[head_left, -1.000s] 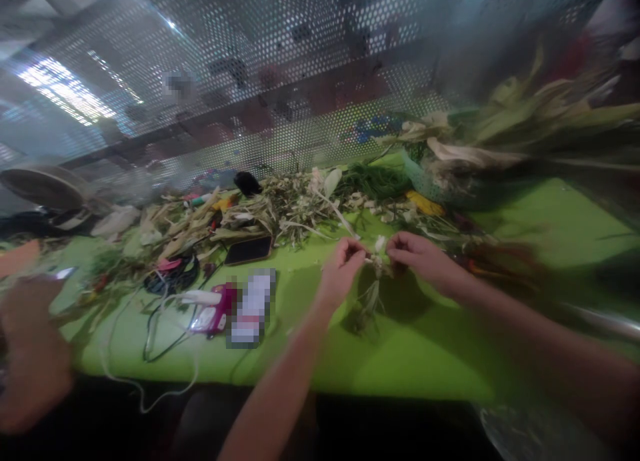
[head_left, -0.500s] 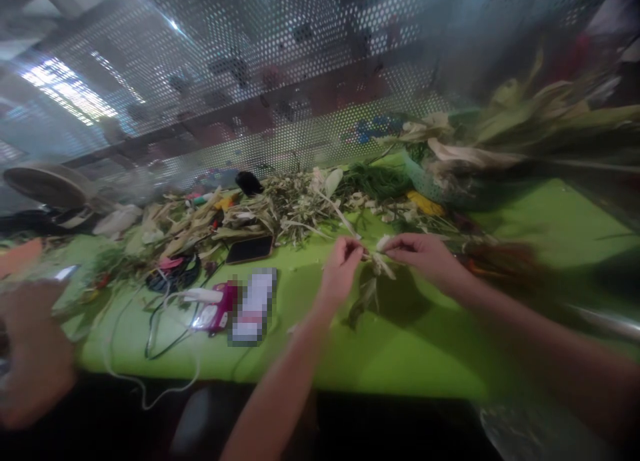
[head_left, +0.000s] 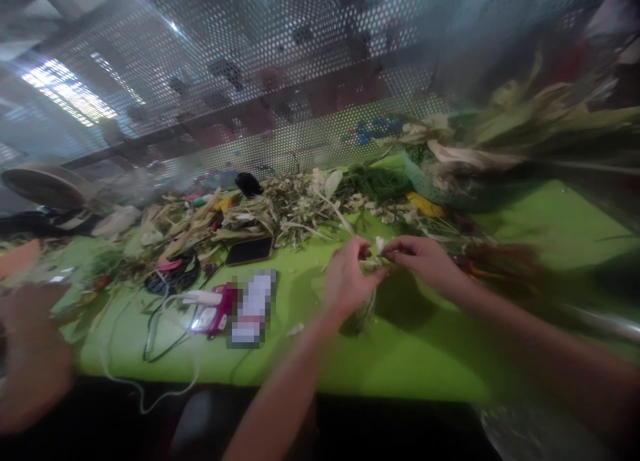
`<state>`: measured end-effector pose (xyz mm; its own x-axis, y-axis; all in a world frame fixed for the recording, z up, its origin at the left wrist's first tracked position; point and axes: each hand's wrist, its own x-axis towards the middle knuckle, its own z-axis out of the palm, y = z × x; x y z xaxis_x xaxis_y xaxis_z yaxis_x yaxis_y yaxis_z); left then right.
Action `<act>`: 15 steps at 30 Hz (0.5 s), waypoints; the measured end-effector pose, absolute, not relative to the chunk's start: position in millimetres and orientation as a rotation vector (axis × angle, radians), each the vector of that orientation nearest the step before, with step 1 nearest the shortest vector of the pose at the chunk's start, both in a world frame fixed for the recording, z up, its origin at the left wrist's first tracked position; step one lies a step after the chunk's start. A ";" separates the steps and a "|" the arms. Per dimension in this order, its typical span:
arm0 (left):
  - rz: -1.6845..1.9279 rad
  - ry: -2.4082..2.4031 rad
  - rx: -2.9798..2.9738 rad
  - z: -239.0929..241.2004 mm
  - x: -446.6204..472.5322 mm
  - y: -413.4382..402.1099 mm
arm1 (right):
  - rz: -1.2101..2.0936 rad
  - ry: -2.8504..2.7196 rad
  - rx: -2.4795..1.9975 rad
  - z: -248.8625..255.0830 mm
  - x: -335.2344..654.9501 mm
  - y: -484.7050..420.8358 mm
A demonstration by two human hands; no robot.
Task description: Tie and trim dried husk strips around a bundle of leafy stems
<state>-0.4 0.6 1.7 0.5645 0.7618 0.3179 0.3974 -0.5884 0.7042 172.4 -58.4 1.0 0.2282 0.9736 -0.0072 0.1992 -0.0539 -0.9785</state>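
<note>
My left hand (head_left: 349, 276) and my right hand (head_left: 419, 257) meet above the lime-green table (head_left: 430, 354), both pinched on a small bundle of pale dried leaves and stems (head_left: 373, 264). The left fingers curl round the bundle's near side and the right fingertips grip its top. Loose leaf ends hang below the left hand. The picture is blurred, so the bundle's finer shape is hard to make out.
A heap of dried leaves and stalks (head_left: 260, 214) runs along the back. A dark phone (head_left: 249, 250), a pink tool with white cable (head_left: 210, 311) and black cord (head_left: 173, 277) lie left. A basket of foliage (head_left: 450, 174) stands right. Another person's hand (head_left: 30, 361) is at far left.
My left hand has turned and closed further over the bundle, hiding the leaves that hung free half a second ago. My right hand has stayed almost in place.
</note>
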 end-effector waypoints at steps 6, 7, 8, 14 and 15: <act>0.919 0.833 2.287 0.9 -0.5 1.7 | 0.970 -1.173 -1.461 -1.4 171.4 -58.3; 0.920 0.828 2.268 1.7 -0.3 1.7 | 0.968 -1.173 -1.466 -1.7 171.5 -58.3; 0.913 0.827 2.229 2.6 0.1 1.8 | 0.967 -1.171 -1.466 -1.8 171.5 -58.3; 0.704 0.857 1.736 -1.3 2.3 6.9 | 0.956 -1.187 -1.452 1.0 170.4 -59.1; 0.666 0.862 1.663 -3.7 2.3 8.5 | 0.955 -1.185 -1.452 1.5 170.1 -59.3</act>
<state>2.3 8.5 -3.7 0.5785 0.8157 -0.0028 0.2033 -0.1408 0.9689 170.1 -59.3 1.5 0.2109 0.9774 0.0127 0.1955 -0.0295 -0.9803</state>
